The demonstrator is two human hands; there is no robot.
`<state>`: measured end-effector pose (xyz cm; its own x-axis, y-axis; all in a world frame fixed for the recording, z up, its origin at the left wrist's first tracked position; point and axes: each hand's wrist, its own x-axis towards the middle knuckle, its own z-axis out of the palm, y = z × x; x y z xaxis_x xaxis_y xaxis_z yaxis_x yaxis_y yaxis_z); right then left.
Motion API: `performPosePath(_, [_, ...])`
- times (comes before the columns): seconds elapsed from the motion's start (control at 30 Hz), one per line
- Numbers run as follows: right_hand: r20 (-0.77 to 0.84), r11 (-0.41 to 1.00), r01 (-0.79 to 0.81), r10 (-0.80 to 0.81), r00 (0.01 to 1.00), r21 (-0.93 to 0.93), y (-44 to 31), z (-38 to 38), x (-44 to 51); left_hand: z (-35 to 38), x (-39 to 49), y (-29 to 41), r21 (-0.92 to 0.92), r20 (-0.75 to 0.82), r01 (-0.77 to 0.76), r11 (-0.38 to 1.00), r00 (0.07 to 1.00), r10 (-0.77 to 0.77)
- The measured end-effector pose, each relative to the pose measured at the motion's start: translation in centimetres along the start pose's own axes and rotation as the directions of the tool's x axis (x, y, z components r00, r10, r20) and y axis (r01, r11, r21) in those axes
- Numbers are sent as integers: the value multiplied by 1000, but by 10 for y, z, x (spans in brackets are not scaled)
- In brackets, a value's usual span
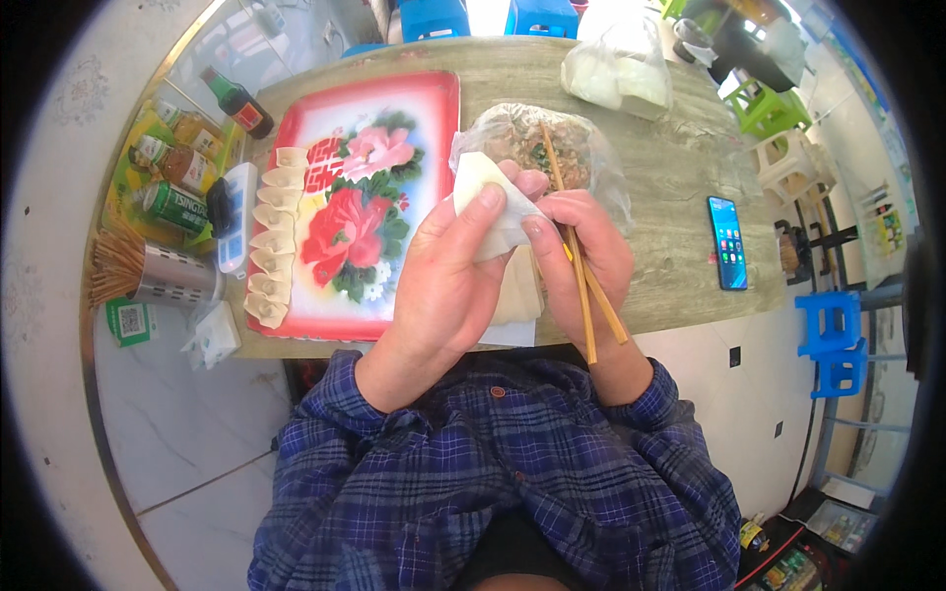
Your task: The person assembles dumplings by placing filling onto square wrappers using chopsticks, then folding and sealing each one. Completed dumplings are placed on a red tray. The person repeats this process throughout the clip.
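My left hand (451, 284) holds a dough wrapper (477, 177) with the thumb pressed on its face. My right hand (591, 251) pinches the wrapper's right corner between thumb and forefinger. That same hand also keeps a pair of wooden chopsticks (581, 295), their tips pointing away from me. Beyond both hands lies a clear plastic bag of minced filling (565, 151) with green bits. Partly hidden under my hands is a stack of dough wrappers (519, 292). Folded wontons (273, 241) stand in a column along the left side of a red-rimmed floral tray (425, 85).
A smartphone (728, 242) with a lit screen lies at the table's right. At the far edge sits a plastic bag with pale contents (617, 77). Left of the tray are a dark glass bottle (240, 103), a power strip (235, 221) and a metal chopstick holder (177, 273).
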<state>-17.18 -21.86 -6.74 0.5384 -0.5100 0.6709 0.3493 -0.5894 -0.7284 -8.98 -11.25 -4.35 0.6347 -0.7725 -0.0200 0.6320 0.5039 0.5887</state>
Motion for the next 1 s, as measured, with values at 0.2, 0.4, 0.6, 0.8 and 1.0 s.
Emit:
performPosePath(0.2, [-7,1000,-2,2,1000,-7,-1,-1,-2,-8,2,-1,2,10,-12,1000,1000,12])
performPosePath(0.4, [18,993,84,-83,996,-86,2,-7,-1,-7,1,0,12,-25,8,1000,1000,-8])
performPosePath(0.6, [29,997,51,-49,998,-66,-1,-9,-2,-11,0,1,78,0,-19,997,1000,19])
performPosePath(0.8, [74,981,160,-152,986,-112,-4,-16,4,-13,-1,0,268,34,-104,958,995,98])
performPosePath(1.0, [187,923,290,-247,951,-252,-9,-23,15,-12,-7,7,525,33,-148,838,988,154])
